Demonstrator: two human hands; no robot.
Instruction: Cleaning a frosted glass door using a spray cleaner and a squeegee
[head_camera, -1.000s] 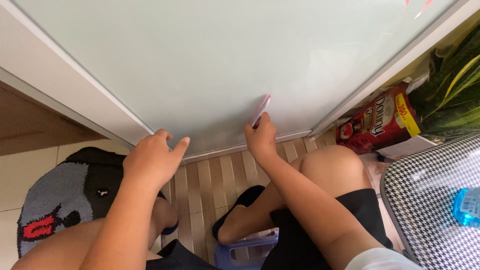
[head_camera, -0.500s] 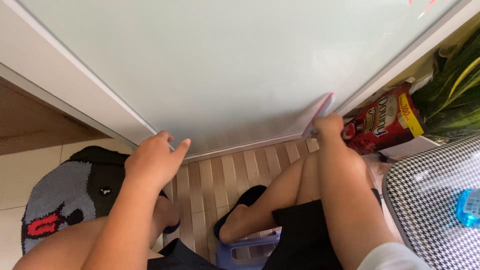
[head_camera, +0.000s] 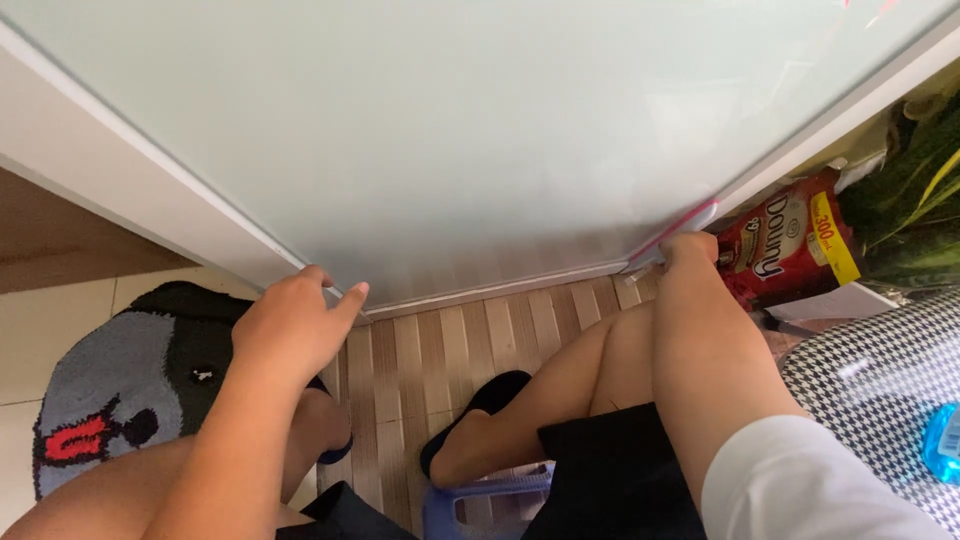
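Right hand (head_camera: 688, 250) grips pink-edged scraper (head_camera: 672, 233) at glass door (head_camera: 480, 130) corner; left hand (head_camera: 290, 325), loosely curled, touches frame; red pouch (head_camera: 790, 240) beside.

Frosted glass door (head_camera: 430, 130) smooth, matt; slatted wood floor (head_camera: 480, 350); tufted rug (head_camera: 120, 390).

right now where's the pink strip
In the head view, right side: the pink strip lies along the glass panel's lower right corner, above the right hand, beside the red pouch.
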